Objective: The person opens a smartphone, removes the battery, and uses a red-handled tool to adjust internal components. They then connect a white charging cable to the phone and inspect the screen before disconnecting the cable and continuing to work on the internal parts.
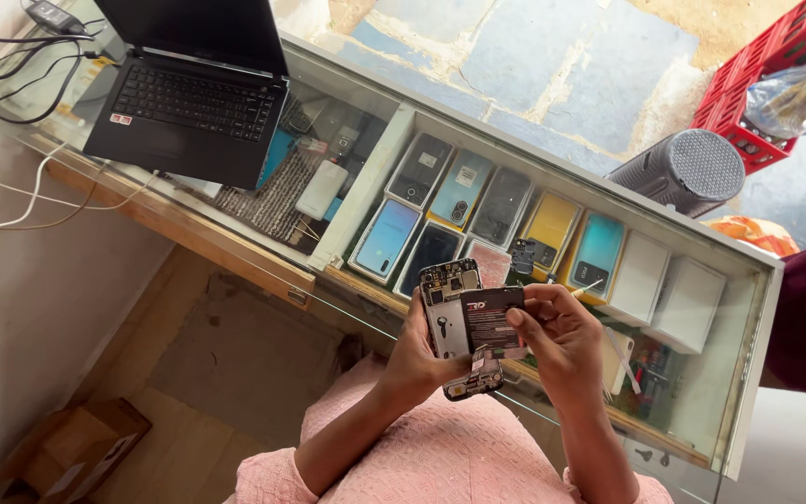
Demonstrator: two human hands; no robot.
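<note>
Hands (487, 345) above phone-filled display case (748, 308)

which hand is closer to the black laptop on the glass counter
Left. The left hand, holding the opened phone, sits on the side of the laptop; the right hand, on the battery, is farther off.

A glass-topped counter (552, 159) carried an open black laptop (188, 103) at its far end, with cables (11, 56) trailing beside it. A grey speaker (687, 173), it seemed, lay on the glass nearer the other end.
</note>
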